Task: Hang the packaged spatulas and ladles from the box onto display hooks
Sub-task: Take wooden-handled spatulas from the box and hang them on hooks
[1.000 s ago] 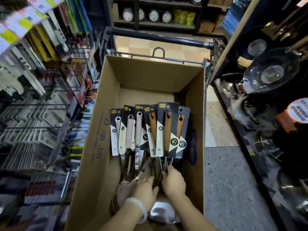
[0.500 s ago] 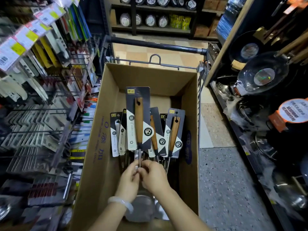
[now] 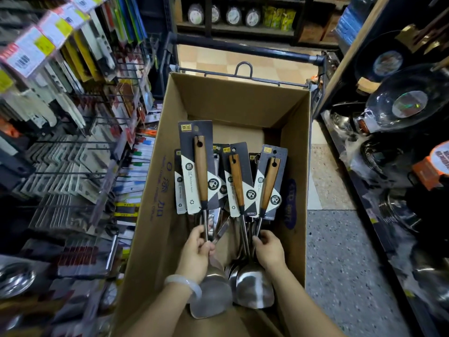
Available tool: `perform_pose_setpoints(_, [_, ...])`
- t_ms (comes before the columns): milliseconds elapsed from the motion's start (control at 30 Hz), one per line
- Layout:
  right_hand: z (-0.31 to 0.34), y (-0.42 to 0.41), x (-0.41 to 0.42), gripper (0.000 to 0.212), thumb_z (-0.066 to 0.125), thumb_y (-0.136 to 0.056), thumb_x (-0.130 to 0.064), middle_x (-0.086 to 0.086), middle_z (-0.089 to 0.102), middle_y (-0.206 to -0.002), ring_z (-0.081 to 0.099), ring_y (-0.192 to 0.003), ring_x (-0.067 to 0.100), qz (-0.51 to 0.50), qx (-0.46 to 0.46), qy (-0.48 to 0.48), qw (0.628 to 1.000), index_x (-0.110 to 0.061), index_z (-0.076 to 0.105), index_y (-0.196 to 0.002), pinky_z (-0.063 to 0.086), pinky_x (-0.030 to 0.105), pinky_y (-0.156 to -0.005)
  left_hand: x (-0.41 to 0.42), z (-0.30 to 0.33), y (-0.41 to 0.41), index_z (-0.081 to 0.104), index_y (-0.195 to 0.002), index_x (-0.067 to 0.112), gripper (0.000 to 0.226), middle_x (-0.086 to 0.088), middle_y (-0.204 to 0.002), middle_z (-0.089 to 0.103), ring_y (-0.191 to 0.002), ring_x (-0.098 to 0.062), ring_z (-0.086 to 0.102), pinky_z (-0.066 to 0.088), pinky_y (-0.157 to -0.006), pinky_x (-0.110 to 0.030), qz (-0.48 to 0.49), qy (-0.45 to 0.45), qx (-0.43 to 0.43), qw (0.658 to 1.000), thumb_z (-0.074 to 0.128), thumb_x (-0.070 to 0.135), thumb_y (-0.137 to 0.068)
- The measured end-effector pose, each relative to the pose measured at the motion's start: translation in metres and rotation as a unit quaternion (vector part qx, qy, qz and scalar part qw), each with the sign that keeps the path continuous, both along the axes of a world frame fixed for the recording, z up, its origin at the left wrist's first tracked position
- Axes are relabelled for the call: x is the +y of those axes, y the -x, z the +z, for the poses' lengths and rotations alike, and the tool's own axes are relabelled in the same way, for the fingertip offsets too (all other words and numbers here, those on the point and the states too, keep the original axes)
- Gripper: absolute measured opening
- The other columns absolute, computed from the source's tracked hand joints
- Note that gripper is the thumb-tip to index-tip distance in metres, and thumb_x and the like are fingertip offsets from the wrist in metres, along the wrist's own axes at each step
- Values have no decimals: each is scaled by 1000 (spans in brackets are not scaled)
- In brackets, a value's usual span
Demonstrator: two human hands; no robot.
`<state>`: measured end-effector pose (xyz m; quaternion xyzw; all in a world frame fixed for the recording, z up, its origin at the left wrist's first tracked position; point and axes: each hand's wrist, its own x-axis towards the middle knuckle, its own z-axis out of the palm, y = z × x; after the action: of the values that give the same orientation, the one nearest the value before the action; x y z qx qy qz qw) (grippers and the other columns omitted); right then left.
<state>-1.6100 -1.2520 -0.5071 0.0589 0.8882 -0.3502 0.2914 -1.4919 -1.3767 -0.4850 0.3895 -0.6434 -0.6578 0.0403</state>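
A tall cardboard box (image 3: 155, 215) stands in a trolley and holds several packaged steel spatulas and ladles with wooden handles on dark cards. My left hand (image 3: 196, 256) grips the metal shaft of one spatula (image 3: 200, 171), lifted above the others, its blade by my wrist. My right hand (image 3: 268, 251) grips the shaft of another packaged spatula (image 3: 269, 183) at the right side of the bunch. A third wooden-handled spatula (image 3: 237, 181) stands between them. Display hooks (image 3: 73, 142) with hanging goods fill the rack at left.
The trolley's dark push bar (image 3: 243, 48) crosses behind the box. Shelves of wrapped woks and pans (image 3: 403, 105) line the right side. A strip of tiled floor (image 3: 340, 251) runs between box and right shelves. Knives and peelers hang at upper left.
My hands have parted: the left holds the raised spatula alone, and the right has moved right and taken hold of another spatula's shaft. The view shifted slightly.
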Motion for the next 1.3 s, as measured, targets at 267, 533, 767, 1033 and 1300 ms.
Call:
perform_pose_setpoints(267, [13,-12,-14,27,50,-92,-33,7,66,-108,61,-99,27,133,168,-91,972,-13,58,-109,47,33,-76,0,-7,2,38,-135,10,42,-6,-76,55,-79,-21,57,44,-71,-20,-13,5,-5,1000,40,-1,-95])
perform_pose_setpoints(533, [6,-8,-24,22,41,-92,-10,15,65,-105,59,-95,34,146,88,-93,981,-10,53,-110,42,33,-68,2,-6,3,42,-132,11,40,-6,-76,57,-75,-19,60,44,-70,-18,-19,23,-7,1000,39,-1,-94])
perform_pose_setpoints(767, [25,-13,-20,17,36,-96,-6,12,61,-100,55,-79,20,92,19,108,990,-20,44,-101,45,29,-69,-1,5,7,44,-132,13,40,-4,-75,57,-72,-16,60,49,-80,-33,-13,41,-7,999,40,1,-94])
perform_pose_setpoints(1033, [84,-7,-31,25,38,-97,-6,12,62,-92,60,-64,15,79,-12,251,965,-23,47,-113,52,24,-55,-14,53,9,39,-135,16,39,-4,-82,57,-72,-16,58,44,-74,-30,35,40,42,998,41,7,-97])
perform_pose_setpoints(1300, [166,-6,-52,44,35,-96,-4,6,58,-79,50,-67,23,189,79,288,935,-44,49,-85,42,34,-61,-27,138,-15,39,-133,13,36,-3,-77,57,-78,-19,58,49,-78,-27,74,175,87,978,38,8,-98])
